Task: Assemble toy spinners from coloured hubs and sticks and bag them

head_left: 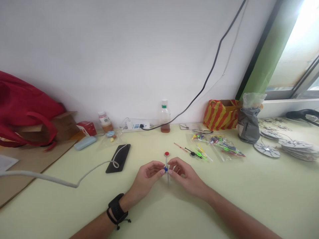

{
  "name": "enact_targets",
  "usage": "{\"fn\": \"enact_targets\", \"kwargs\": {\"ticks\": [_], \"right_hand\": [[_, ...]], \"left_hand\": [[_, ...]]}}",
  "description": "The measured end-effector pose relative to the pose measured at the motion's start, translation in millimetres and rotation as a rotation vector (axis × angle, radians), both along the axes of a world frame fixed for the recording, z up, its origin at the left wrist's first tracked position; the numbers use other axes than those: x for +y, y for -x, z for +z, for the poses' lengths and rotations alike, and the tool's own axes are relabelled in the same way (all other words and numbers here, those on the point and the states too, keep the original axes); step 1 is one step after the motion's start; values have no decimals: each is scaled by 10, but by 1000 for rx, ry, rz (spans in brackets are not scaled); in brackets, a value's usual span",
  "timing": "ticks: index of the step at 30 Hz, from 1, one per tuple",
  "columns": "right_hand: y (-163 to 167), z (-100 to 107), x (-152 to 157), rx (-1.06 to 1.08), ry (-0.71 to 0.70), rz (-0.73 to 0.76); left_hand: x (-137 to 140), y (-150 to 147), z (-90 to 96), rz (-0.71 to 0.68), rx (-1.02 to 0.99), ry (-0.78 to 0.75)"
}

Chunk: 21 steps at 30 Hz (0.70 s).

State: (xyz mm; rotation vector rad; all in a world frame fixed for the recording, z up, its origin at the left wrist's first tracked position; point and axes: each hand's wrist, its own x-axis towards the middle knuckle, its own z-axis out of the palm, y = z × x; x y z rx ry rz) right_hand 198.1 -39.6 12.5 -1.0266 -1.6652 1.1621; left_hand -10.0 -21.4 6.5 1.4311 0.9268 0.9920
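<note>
In the head view a thin pale stick (167,179) stands upright between my hands, a round red disc (166,154) at its top. Partway down it sits a small blue plastic piece (165,169). My left hand (149,174), with a black watch on the wrist, is closed, thumb and fingers pinching at the blue piece from the left. From the other side my right hand (185,174) pinches at the stick beside the blue piece. The fingertips hide part of both. Loose thin plastic pieces, black, green, yellow and red, lie beyond my right hand, among them a black round one (192,154).
Plastic bags of coloured parts (225,149) lie at right, near stacked white discs (296,146) and a striped bag (219,114). A bottle (165,116) and power strip (139,126) stand by the wall. Left are a black phone (118,158), a cable (57,179) and a red bag (27,103).
</note>
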Motion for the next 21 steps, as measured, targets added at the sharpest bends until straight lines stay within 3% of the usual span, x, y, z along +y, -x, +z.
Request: {"fn": "enact_targets", "kwargs": {"ticks": [11,14,18,21], "right_hand": [[18,-72,43,-103,-154,-72],[-36,-23,40,-131,-265,-89],[-213,44,94,-224,-474,-265],[-352,37,160,-300,-506,-394]], "left_hand": [[-11,-28,-26,-60,14,-12],[-10,-16,-15,-68,88,-73],[-34,7,6,-88,295,-132],[-65,13,17,-104,369,-163]]}}
